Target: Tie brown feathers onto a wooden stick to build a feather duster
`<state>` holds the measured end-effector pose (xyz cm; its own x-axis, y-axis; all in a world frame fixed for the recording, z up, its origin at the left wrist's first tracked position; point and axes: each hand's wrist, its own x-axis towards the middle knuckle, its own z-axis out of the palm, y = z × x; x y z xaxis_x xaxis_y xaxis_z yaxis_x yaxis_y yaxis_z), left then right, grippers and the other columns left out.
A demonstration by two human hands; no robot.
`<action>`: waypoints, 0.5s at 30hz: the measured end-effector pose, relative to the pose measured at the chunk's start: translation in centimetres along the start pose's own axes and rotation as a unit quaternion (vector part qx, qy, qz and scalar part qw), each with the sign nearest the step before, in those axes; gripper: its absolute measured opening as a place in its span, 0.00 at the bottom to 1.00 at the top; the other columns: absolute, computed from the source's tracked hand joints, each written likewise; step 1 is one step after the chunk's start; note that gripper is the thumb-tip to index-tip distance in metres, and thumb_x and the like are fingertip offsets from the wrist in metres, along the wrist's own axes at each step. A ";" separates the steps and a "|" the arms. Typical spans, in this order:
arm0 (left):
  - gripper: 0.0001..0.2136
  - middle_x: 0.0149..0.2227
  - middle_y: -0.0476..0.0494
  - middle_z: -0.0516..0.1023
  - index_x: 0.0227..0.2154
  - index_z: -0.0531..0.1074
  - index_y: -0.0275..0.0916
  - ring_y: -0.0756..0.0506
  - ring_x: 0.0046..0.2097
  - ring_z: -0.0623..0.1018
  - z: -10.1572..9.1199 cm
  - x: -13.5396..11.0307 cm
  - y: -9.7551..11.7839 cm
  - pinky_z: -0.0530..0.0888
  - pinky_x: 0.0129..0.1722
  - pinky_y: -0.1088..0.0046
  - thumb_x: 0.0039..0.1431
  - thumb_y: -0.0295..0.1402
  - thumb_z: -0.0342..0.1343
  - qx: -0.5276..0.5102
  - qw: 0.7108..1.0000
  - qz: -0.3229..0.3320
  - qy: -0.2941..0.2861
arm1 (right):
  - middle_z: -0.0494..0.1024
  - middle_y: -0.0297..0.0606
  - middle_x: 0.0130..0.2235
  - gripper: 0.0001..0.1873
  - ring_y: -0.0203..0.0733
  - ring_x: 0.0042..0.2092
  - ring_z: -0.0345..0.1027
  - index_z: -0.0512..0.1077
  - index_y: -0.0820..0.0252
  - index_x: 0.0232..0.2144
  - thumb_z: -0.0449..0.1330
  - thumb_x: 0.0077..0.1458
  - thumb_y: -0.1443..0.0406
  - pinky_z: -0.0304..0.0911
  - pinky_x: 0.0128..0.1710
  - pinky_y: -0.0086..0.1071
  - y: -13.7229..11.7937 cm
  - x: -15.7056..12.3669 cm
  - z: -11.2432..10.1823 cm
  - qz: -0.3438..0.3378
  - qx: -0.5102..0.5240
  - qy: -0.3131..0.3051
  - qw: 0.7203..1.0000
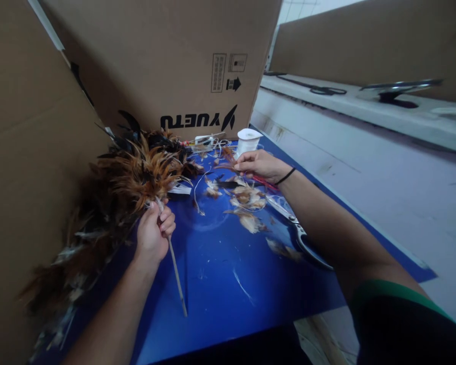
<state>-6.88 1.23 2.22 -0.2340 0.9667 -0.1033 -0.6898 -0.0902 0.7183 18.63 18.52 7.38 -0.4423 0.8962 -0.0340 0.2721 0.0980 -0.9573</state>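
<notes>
My left hand (154, 230) is wrapped round the stick of a feather duster (142, 170), just below its brown and black plumes. The bare lower end of the stick slants down towards the table's front edge. Over the table, my right hand (261, 165) pinches a brown feather (225, 166) between thumb and fingertips. Directly behind that hand stands a white spool (247, 144). Loose feathers (247, 196) in white, brown and black lie scattered below it. A pair of scissors (283, 209) rests by my right forearm, which covers part of it.
A large cardboard box (197, 66) closes off the back of the blue table (213, 274), and another cardboard panel (23, 126) rises on the left. A feather pile (83, 243) runs along that side. To the right is a pale wall ledge (349, 111) with dark items on it.
</notes>
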 end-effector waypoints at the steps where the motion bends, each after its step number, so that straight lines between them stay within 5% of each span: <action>1: 0.09 0.19 0.56 0.55 0.32 0.68 0.32 0.59 0.15 0.54 0.0 0.0 0.0 0.51 0.12 0.85 0.59 0.36 0.52 -0.002 1.000 -0.003 -0.003 | 0.69 0.31 0.19 0.09 0.28 0.20 0.58 0.68 0.62 0.21 0.66 0.40 0.67 0.51 0.16 0.22 -0.4 -0.3 0.3 0.003 0.041 0.000 0.999; 6: 0.10 0.19 0.56 0.55 0.35 0.67 0.33 0.59 0.15 0.53 0.5 -0.5 -0.3 0.50 0.13 0.85 0.59 0.36 0.51 -0.002 1.000 -0.026 -0.017 | 0.72 0.33 0.24 0.12 0.29 0.23 0.64 0.64 0.62 0.23 0.66 0.40 0.68 0.53 0.16 0.21 -2.6 -2.5 2.9 -0.004 0.177 -0.015 0.984; 15: 0.12 0.19 0.56 0.57 0.28 0.60 0.37 0.59 0.15 0.52 0.7 -1.0 -1.0 0.46 0.14 0.85 0.56 0.39 0.54 0.015 0.997 -0.056 -0.049 | 0.74 0.34 0.28 0.15 0.34 0.26 0.69 0.66 0.61 0.31 0.65 0.39 0.68 0.59 0.17 0.23 -5.1 -5.9 10.6 -0.103 0.214 -0.086 0.968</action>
<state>-5.49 0.53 2.14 -0.0875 0.9893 -0.1165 -0.6871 0.0248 0.7262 10.79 8.10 9.40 -0.5946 0.7884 0.1579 -0.1995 0.0456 -0.9788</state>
